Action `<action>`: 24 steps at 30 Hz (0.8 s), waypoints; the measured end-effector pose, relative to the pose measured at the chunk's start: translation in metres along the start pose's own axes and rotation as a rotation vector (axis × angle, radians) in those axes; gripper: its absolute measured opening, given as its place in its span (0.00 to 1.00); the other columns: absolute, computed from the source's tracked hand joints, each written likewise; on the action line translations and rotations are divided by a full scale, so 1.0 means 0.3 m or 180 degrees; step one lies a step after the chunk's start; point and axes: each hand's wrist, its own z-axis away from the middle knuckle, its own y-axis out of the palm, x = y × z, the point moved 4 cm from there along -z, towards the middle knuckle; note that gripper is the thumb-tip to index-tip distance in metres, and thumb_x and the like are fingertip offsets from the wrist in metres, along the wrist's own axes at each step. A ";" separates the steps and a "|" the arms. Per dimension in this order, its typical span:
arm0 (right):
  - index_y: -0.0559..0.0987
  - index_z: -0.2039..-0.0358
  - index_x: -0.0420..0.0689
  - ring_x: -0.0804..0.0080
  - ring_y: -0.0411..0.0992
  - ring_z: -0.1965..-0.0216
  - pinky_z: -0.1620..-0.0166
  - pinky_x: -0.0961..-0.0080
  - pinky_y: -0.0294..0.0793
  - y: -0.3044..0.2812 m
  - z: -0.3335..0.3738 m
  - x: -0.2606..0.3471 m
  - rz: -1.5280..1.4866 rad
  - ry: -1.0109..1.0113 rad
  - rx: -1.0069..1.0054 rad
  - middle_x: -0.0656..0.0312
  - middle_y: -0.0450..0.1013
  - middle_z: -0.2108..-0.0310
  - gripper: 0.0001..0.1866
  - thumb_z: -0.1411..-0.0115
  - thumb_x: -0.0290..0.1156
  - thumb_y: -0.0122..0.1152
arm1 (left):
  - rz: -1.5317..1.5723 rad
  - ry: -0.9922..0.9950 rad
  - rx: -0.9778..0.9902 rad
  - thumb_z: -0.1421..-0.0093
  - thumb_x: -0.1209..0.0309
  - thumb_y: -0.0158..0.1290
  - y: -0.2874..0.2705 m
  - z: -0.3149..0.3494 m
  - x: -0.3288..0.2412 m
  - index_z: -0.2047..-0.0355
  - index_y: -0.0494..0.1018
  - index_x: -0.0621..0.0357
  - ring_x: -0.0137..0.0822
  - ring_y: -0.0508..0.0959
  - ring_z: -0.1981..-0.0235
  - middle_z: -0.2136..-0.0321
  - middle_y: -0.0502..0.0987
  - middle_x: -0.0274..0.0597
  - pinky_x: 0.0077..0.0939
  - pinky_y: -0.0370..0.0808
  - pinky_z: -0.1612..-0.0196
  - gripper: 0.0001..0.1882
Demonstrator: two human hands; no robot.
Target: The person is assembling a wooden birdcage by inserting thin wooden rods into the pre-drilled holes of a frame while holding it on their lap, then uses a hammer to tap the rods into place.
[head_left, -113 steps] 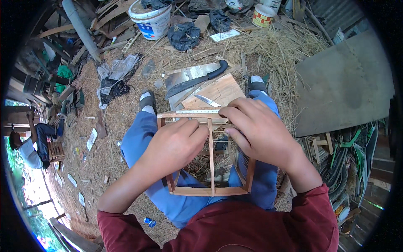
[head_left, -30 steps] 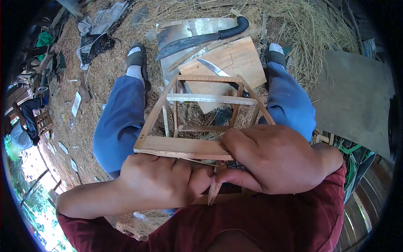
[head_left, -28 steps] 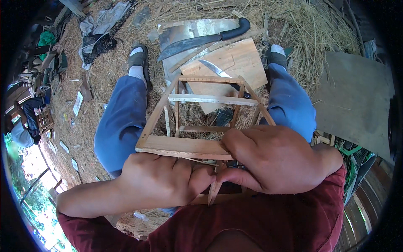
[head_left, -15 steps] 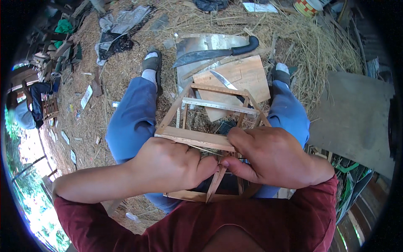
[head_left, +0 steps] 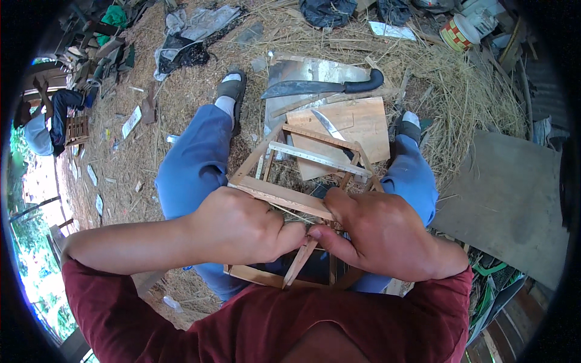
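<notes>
A box-like wooden frame (head_left: 284, 196) of slim bars stands between my legs, its near end close to my shirt. My left hand (head_left: 242, 227) is closed just below the frame's upper crossbar, and a thin pale strip (head_left: 295, 215) runs from its fingers toward the other hand. My right hand (head_left: 384, 233) grips the right end of that crossbar, fingers over it and thumb underneath. Both thumbs meet by a slanting wooden slat (head_left: 299, 263). The fingertips mostly hide what they pinch. A white marked strip (head_left: 318, 159) lies across the frame's far part.
Beyond the frame, a machete (head_left: 324, 88) lies on a metal sheet, with a smaller knife (head_left: 327, 124) on a plywood piece (head_left: 372, 124). Straw and shavings cover the ground. A grey board (head_left: 496, 193) lies right; a bucket (head_left: 460, 33) stands far right. Another person (head_left: 45, 124) sits far left.
My view has tilted slightly, so the ground things sit lower and farther right. Both hands keep nearly the same hold on the frame. The far-left person's arm now shows raised.
</notes>
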 end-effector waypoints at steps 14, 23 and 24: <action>0.75 0.59 0.40 0.51 0.82 0.76 0.72 0.57 0.80 0.000 0.015 0.006 0.0059 -0.0019 -0.0082 0.54 0.77 0.80 0.25 0.24 0.54 0.60 | 0.0007 0.0174 -0.0036 0.37 0.61 0.61 0.001 0.002 0.001 0.76 0.69 0.46 0.30 0.77 0.87 0.90 0.67 0.26 0.32 0.70 0.84 0.14; 0.80 0.51 0.40 0.49 0.77 0.59 0.55 0.57 0.77 -0.091 0.135 0.053 0.0541 -0.0277 -0.1659 0.51 0.76 0.57 0.23 0.40 0.39 0.77 | -0.0180 0.0157 -0.0032 0.34 0.61 0.63 -0.053 -0.028 -0.020 0.70 0.73 0.49 0.31 0.80 0.79 0.79 0.73 0.30 0.32 0.74 0.76 0.12; 0.82 0.50 0.41 0.51 0.76 0.58 0.55 0.58 0.77 -0.097 0.166 0.072 0.0754 -0.0440 -0.1762 0.53 0.75 0.56 0.25 0.46 0.35 0.81 | -0.0020 -0.0019 -0.0174 0.34 0.61 0.64 -0.051 -0.024 -0.023 0.67 0.75 0.50 0.32 0.80 0.76 0.77 0.73 0.31 0.33 0.75 0.74 0.11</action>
